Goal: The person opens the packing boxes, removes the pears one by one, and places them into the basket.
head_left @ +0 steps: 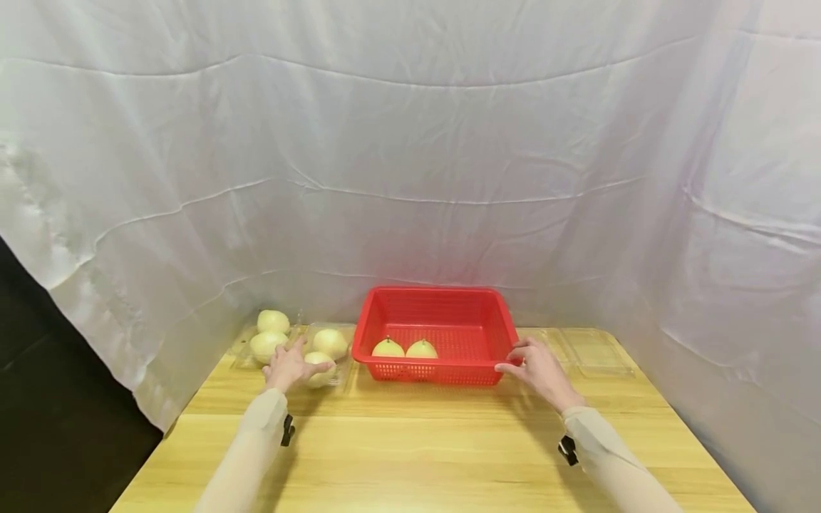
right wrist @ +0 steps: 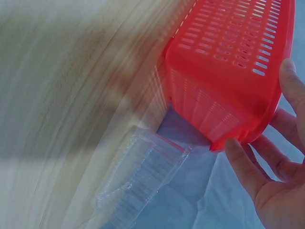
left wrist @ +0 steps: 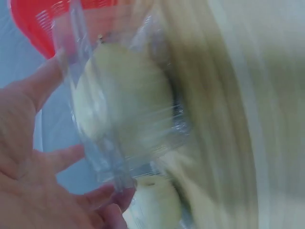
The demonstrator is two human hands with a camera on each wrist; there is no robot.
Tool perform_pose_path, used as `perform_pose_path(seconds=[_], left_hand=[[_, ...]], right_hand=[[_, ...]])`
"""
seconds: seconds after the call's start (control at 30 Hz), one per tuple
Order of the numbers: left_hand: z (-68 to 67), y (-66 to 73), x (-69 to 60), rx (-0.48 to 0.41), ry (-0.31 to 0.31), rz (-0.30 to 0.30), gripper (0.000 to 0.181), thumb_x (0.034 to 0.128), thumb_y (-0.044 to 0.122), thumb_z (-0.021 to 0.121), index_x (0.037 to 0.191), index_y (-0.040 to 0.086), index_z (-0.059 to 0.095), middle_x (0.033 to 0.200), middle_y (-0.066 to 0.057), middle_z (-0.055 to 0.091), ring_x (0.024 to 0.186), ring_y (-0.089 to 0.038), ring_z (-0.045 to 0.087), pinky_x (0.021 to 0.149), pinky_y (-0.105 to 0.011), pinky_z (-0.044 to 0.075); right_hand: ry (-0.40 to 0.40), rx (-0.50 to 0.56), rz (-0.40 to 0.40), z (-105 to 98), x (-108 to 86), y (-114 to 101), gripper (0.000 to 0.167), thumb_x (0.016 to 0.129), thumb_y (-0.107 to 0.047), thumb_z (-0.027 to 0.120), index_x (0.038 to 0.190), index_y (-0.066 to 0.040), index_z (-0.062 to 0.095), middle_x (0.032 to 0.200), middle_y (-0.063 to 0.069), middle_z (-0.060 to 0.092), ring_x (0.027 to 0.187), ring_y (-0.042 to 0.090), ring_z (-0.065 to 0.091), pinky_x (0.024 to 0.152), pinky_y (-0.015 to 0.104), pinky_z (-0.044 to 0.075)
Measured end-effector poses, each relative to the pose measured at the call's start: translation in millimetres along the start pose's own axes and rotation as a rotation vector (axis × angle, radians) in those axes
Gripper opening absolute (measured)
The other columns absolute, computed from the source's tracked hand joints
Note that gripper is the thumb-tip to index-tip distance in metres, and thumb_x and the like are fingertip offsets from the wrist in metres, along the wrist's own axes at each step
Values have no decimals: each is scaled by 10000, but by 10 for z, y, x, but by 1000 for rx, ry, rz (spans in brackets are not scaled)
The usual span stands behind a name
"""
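Observation:
In the head view my left hand [head_left: 290, 367] spans a clear container [head_left: 343, 331] holding two pale yellow pears [head_left: 330, 343]. Its thumb and fingers touch opposite sides of the container's plastic [left wrist: 102, 119], around a pear [left wrist: 128, 100], in the left wrist view. My right hand [head_left: 541, 370] grips the red basket [head_left: 442, 291] at its right front corner, thumb and fingers at the rim [right wrist: 274, 102]. Two pears [head_left: 421, 349] lie at the left front inside the basket.
Another clear container with two pears [head_left: 272, 321] stands at the far left. Clear plastic containers [head_left: 593, 349] lie to the basket's right. A pale curtain [head_left: 436, 157] hangs behind the wooden table [head_left: 410, 442].

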State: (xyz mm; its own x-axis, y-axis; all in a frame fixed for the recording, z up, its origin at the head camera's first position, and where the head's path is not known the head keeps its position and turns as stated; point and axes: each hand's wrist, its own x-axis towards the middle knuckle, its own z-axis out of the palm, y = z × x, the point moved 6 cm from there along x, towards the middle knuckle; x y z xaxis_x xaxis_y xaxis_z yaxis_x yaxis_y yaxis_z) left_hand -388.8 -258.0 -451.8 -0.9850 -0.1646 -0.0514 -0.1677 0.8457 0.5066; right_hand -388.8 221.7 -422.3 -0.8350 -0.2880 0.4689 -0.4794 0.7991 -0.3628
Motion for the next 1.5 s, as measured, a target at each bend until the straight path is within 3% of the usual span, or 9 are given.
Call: perform_pose_path(seconds=[0.17,0.27,0.37,0.5,0.63,0.67,1.07,1.3,1.5], left_hand=[[-68,39,-63,9,-107,40,1068,775,562,750,1564,138,169,1564,-315,169,1341,-660,203,1008,-782,204],[-92,53,-107,-33,-180,73,1091,766,484,794,1561,112,146,1526,-356,226,1275,-643,346,984,-748,307],[-63,15,-141,-78,-272,59,1153,755,455,815,1572,135,68,1507,-389,233,955,-450,597,850,-549,493],[9,-49,-197,-95,-364,35,1236,752,483,811,1572,147,-51,1484,-428,222,627,-214,486,595,-340,451],[28,-74,-265,-102,-377,55,1260,735,480,826,1568,139,-56,1453,-432,250,570,-185,478,504,-285,406],[36,-89,-291,-104,-381,40,1274,718,491,834,1569,166,-58,1413,-432,301,515,-131,389,461,-253,349],[141,-62,-607,-136,-473,83,1310,685,437,868,1567,223,-77,1113,-346,551,446,-147,524,392,-245,448],[131,-54,-741,-178,-556,42,1338,697,341,873,1553,244,-150,1265,-443,462,462,-191,603,428,-279,506],[153,-16,-794,-194,-608,74,1323,672,281,893,1551,302,-96,1001,-328,621,452,-187,598,423,-278,507]], right_hand=[[-5,12,7,-10,-2,-3,186,753,-270,842,798,-109,760,899,36,625,850,189,552,747,371,488],[-2,17,9,-20,5,-10,172,752,-261,844,793,-117,761,892,32,628,861,197,552,762,387,489],[1,15,7,-25,5,-19,169,749,-261,848,788,-121,763,893,32,633,867,204,555,767,399,492],[5,11,5,-25,-6,-19,171,746,-260,849,791,-118,766,893,31,639,865,204,559,760,404,494],[10,12,1,-21,-8,-21,181,749,-271,847,796,-116,765,888,29,640,861,199,557,756,394,491],[10,12,-5,-21,-8,-23,185,753,-275,843,801,-115,765,891,31,641,862,200,556,755,395,489],[-36,-3,36,-23,-25,-18,207,770,-299,829,833,-111,770,926,38,640,861,191,555,752,374,495],[-7,-51,-22,-25,-25,-103,198,775,-278,825,813,-92,769,865,56,682,867,222,592,772,411,513],[-7,-35,2,-31,-26,-83,200,778,-270,824,836,-86,770,895,62,683,884,233,602,787,425,519]])
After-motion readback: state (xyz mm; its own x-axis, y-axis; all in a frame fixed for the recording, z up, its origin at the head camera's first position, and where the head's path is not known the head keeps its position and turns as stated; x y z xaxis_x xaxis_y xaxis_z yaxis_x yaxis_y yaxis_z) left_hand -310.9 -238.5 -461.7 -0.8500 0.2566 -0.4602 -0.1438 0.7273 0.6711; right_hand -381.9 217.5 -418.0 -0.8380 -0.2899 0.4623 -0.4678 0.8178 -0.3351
